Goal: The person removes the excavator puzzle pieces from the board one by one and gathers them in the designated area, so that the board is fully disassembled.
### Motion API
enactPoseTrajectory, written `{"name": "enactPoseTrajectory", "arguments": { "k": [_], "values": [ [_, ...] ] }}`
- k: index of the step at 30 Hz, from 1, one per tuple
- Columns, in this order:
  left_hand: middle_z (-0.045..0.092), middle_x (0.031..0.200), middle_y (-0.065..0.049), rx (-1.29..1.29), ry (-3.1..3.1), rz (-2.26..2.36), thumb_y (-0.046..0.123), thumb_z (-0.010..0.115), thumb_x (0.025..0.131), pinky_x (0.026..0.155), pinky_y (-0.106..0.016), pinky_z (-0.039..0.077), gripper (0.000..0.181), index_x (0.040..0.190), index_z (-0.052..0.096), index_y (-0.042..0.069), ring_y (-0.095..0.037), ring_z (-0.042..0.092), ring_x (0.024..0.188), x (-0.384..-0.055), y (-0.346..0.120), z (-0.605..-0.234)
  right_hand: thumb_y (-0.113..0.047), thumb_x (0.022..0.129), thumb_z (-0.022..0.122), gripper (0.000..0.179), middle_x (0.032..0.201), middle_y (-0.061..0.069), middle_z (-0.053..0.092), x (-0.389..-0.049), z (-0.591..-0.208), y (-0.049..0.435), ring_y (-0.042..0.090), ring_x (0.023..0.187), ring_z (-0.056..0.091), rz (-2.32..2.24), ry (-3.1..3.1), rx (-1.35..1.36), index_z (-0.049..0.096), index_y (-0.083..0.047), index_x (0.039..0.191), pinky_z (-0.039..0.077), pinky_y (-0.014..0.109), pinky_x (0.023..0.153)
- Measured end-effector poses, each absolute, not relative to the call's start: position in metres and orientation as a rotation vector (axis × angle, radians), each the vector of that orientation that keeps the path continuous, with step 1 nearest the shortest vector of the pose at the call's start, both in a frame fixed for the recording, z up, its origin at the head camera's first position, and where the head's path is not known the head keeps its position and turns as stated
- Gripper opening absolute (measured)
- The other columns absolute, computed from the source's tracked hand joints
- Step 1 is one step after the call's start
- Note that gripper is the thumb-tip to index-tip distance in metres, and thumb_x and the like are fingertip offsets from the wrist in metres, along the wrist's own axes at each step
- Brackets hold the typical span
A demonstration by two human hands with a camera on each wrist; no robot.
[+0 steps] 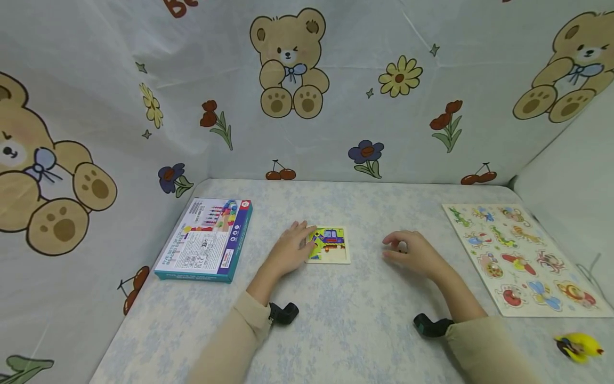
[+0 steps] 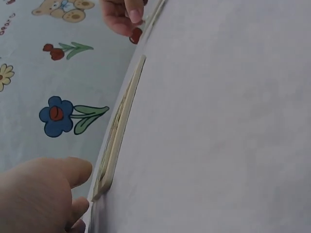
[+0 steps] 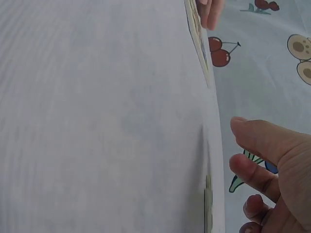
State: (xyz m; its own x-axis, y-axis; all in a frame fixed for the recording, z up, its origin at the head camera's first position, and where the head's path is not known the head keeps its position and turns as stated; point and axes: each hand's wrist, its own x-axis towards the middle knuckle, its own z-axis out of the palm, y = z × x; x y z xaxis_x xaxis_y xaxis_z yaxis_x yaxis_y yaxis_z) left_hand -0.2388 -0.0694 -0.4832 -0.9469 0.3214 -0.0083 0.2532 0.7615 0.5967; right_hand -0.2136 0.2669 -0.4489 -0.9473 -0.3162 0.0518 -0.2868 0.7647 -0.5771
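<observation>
A small square wooden picture puzzle (image 1: 330, 246) lies flat on the table, showing a colourful vehicle on a pale frame. My left hand (image 1: 290, 246) is at its left edge, fingers fairly straight and overlapping that side. In the left wrist view the puzzle (image 2: 119, 128) appears edge-on, the left hand's thumb (image 2: 77, 171) close beside it. To the right of the puzzle, my right hand (image 1: 415, 253) hovers with loosely bent fingers and holds nothing. The right wrist view shows the right hand (image 3: 286, 170) with thumb and fingers apart.
A flat teal-and-white box (image 1: 206, 240) lies on the left. At the right is a large wooden board (image 1: 523, 256) with insect and animal pictures. A yellow toy (image 1: 579, 346) sits near the front right. A bear-printed cloth (image 1: 336, 128) stands behind the table.
</observation>
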Motion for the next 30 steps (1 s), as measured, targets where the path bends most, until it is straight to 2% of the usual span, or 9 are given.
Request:
{"name": "enactPoseTrajectory", "arguments": {
  "k": [3, 9, 12, 15, 22, 30],
  "values": [
    [0.03, 0.163, 0.0, 0.464, 2.833, 0.971, 0.04, 0.054, 0.1, 0.126, -0.047, 0.011, 0.051, 0.149, 0.047, 0.026, -0.02, 0.014, 0.155, -0.247, -0.072, -0.481, -0.022, 0.089, 0.075, 0.023, 0.089, 0.0, 0.065, -0.214, -0.448, 0.253, 0.021, 0.086, 0.053, -0.972, 2.878, -0.491, 0.071, -0.01, 0.109, 0.044, 0.033, 0.075],
    [0.036, 0.16, 0.005, 0.461, 2.811, 1.04, 0.039, 0.06, 0.098, 0.127, -0.044, 0.009, 0.05, 0.145, 0.053, 0.023, -0.017, 0.015, 0.155, -0.26, -0.074, -0.482, -0.025, 0.089, 0.075, 0.024, 0.09, -0.002, 0.065, -0.215, -0.449, 0.219, 0.023, 0.098, 0.054, -1.008, 2.804, -0.506, 0.071, -0.013, 0.109, 0.044, 0.044, 0.089],
    [0.039, 0.158, 0.006, 0.457, 2.82, 1.042, 0.04, 0.061, 0.097, 0.127, -0.044, 0.01, 0.049, 0.143, 0.055, 0.023, -0.016, 0.018, 0.154, -0.263, -0.074, -0.484, -0.026, 0.088, 0.076, 0.023, 0.089, -0.004, 0.064, -0.215, -0.45, 0.201, 0.022, 0.099, 0.053, -0.999, 2.789, -0.528, 0.072, -0.016, 0.108, 0.043, 0.044, 0.09],
    [0.043, 0.156, 0.007, 0.453, 2.829, 1.058, 0.04, 0.063, 0.096, 0.127, -0.045, 0.011, 0.048, 0.141, 0.058, 0.023, -0.016, 0.021, 0.154, -0.265, -0.073, -0.486, -0.028, 0.087, 0.077, 0.022, 0.087, -0.007, 0.063, -0.215, -0.452, 0.183, 0.02, 0.097, 0.052, -0.966, 2.797, -0.563, 0.072, -0.02, 0.106, 0.042, 0.041, 0.09],
    [0.045, 0.154, 0.008, 0.439, 2.828, 1.102, 0.041, 0.065, 0.095, 0.126, -0.045, 0.015, 0.046, 0.138, 0.061, 0.024, -0.015, 0.024, 0.153, -0.266, -0.075, -0.487, -0.03, 0.087, 0.076, 0.017, 0.086, -0.007, 0.061, -0.217, -0.457, 0.146, 0.016, 0.086, 0.048, -0.928, 2.82, -0.599, 0.074, -0.021, 0.102, 0.039, 0.033, 0.078],
    [0.047, 0.153, 0.008, 0.417, 2.814, 1.137, 0.04, 0.067, 0.094, 0.125, -0.048, 0.018, 0.046, 0.137, 0.062, 0.024, -0.016, 0.024, 0.153, -0.267, -0.075, -0.487, -0.03, 0.087, 0.077, 0.009, 0.078, -0.009, 0.06, -0.216, -0.46, 0.129, 0.014, 0.081, 0.048, -0.892, 2.848, -0.564, 0.073, -0.022, 0.087, 0.039, 0.03, 0.072]
  ]
}}
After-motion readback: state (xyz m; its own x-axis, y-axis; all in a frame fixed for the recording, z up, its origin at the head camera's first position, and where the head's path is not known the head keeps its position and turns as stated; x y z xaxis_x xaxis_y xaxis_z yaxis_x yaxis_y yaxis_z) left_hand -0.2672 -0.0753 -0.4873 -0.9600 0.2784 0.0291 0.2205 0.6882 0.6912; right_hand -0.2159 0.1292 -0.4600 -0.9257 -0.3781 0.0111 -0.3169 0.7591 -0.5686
